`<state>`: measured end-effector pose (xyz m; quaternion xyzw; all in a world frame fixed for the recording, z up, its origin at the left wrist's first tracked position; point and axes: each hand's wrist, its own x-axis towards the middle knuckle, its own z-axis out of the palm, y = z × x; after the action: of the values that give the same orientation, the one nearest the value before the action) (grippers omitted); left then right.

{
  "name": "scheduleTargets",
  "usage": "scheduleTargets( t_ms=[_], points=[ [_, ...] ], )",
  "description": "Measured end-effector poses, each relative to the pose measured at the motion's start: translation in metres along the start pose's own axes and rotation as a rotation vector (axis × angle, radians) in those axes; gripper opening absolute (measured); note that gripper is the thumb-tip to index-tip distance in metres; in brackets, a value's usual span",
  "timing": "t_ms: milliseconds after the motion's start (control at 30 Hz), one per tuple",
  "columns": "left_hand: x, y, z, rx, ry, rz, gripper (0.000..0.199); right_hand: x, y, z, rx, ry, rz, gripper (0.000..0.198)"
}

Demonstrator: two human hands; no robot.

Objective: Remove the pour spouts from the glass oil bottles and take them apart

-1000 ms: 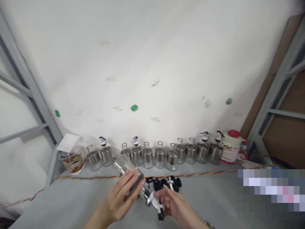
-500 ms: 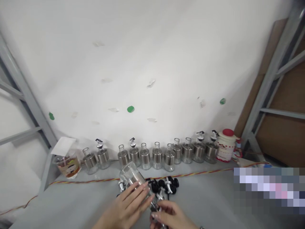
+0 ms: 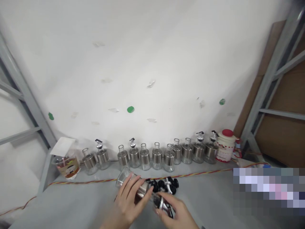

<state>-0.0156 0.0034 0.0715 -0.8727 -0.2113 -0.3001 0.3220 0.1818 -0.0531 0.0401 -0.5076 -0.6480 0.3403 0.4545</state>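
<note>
Compared with half a second ago, the bottle (image 3: 143, 188) lies flatter: its base has dropped toward the left and its neck points right, at the right hand (image 3: 176, 206). More of the silvery spout (image 3: 164, 204) now shows between that hand's thumb and fingers, which are closed around it. The left hand (image 3: 130, 203) is curled over the bottle's metal band, fingers bent and gripping. Just beyond the right hand, the loose spouts (image 3: 169, 184) remain heaped as they were.

Farther off, past both hands, stands an unmoved row of bottles (image 3: 156, 156), clear glass with metal bands; four have spouts in their necks, the others have open mouths. Well left of the left hand, a clear cup (image 3: 71, 168) holds amber liquid. Far beyond the right hand, a cream jar (image 3: 225, 149) wears a red lid (image 3: 227, 132).
</note>
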Motion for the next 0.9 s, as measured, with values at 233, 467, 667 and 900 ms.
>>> scheduleTargets(
  t_ms=[233,467,667,900],
  points=[
    [0.009,-0.006,-0.009,-0.007,-0.066,0.027,0.043,-0.004,0.002,-0.004,-0.151,0.09,-0.172,0.043],
    [0.008,-0.02,-0.011,0.03,-0.125,0.194,0.048,0.009,0.003,0.008,0.372,-0.046,0.269,0.036],
    [0.004,-0.026,-0.005,0.07,-0.137,0.294,0.045,0.011,-0.003,0.008,0.81,-0.159,0.472,0.024],
    [0.006,-0.025,0.001,0.071,-0.129,0.207,0.053,0.005,0.018,0.008,0.143,0.044,0.069,0.041]
  ],
)
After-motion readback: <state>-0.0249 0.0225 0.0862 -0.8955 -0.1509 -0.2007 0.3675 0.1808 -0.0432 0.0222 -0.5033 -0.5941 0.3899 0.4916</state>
